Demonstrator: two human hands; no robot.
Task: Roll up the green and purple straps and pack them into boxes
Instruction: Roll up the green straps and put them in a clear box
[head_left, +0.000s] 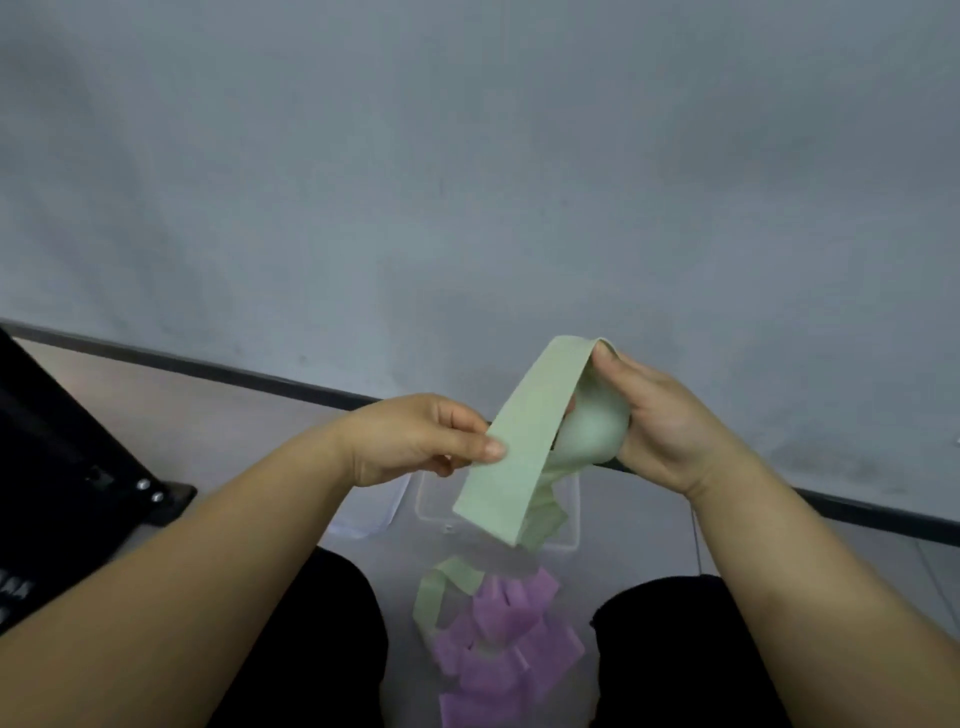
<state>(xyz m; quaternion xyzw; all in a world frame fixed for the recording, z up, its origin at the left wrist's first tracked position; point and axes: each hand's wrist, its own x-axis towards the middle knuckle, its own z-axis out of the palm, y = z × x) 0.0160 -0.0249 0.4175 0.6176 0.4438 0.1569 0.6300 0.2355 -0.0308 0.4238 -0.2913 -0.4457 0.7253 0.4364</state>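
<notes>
A pale green strap (524, 436) is held up between both hands in front of me. My left hand (415, 441) pinches its edge between thumb and fingers. My right hand (660, 421) grips the strap's top fold and a bunched part against the palm. The free end hangs down over a clear plastic box (569, 519) on the floor. Between my knees lies a pile of purple straps (509, 644) with another green strap (441, 587) looped over it, seemingly inside a second clear container.
A clear lid (374, 512) lies left of the box. A black stand or case (62, 467) with bolts stands at the left. A grey wall with a dark baseboard (234, 370) runs behind. My dark trouser legs flank the pile.
</notes>
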